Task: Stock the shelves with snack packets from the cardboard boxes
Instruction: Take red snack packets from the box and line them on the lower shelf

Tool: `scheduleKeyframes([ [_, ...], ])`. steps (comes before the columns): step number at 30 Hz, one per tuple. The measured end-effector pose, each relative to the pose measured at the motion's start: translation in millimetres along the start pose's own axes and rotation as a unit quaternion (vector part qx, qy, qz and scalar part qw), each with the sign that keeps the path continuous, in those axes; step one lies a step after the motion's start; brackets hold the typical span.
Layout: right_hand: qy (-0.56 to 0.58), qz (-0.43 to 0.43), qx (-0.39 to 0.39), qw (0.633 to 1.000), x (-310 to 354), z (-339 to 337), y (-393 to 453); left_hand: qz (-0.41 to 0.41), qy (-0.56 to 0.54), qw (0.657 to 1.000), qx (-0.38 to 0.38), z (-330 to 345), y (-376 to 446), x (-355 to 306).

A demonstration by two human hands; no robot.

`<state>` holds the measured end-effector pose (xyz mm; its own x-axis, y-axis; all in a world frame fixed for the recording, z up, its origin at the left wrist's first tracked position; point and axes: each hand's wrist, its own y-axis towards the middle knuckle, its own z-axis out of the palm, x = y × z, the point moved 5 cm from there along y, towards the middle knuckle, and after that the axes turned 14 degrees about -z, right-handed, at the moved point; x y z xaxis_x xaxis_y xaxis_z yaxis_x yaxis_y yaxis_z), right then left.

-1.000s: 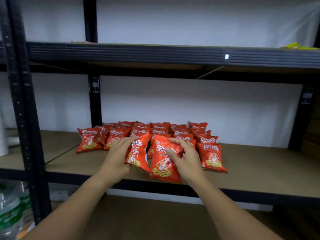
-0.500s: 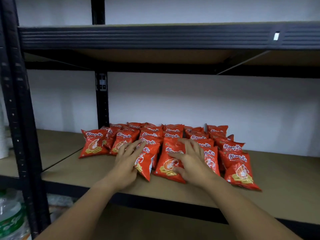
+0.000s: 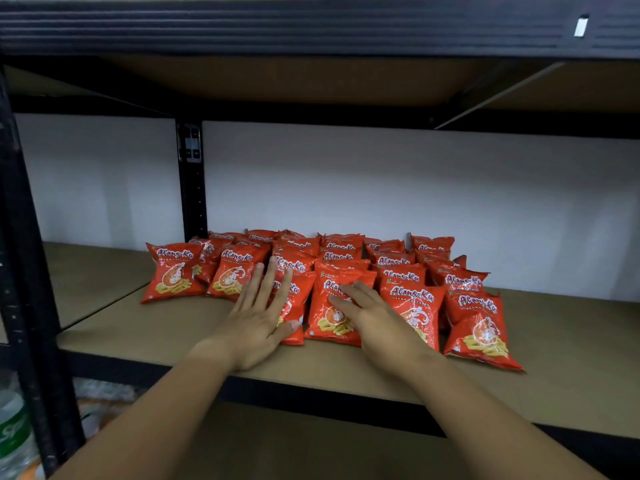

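Several red prawn-cracker snack packets (image 3: 398, 268) lie in overlapping rows on the brown shelf board (image 3: 180, 327), reaching back to the white wall. My left hand (image 3: 259, 313) lies flat with straight fingers on a front-row packet (image 3: 294, 313). My right hand (image 3: 377, 313) rests with relaxed fingers on the neighbouring front packet (image 3: 329, 317). Neither hand grips anything. No cardboard box is in view.
A black upright post (image 3: 27, 271) stands at the left, another (image 3: 192, 181) at the back. The upper shelf's black beam (image 3: 311, 26) runs overhead. A lower board (image 3: 311, 445) lies beneath. Plastic bottles (image 3: 14, 431) sit at the bottom left. Bare board shows right of the packets.
Both hands have laid their packets down in the front row and flattened on top of them. The camera has moved closer and lower.
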<state>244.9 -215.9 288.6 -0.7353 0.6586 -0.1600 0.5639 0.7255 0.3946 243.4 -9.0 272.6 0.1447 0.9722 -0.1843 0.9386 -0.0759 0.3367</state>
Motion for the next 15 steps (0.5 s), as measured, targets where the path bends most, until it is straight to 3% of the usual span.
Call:
scheduleKeyframes([
  [6, -0.016, 0.008, -0.003, 1.0, 7, -8, -4, 0.006, -0.06, 0.998, 0.019, 6, 8, -1],
  [10, -0.018, 0.011, -0.016, 1.0, 9, -11, -5, 0.015, -0.131, 0.991, -0.021, 1, 5, 1],
  [15, -0.02, 0.01, -0.043, 0.999, 16, -14, -9, 0.019, -0.138, 0.988, -0.072, -2, 10, 3],
])
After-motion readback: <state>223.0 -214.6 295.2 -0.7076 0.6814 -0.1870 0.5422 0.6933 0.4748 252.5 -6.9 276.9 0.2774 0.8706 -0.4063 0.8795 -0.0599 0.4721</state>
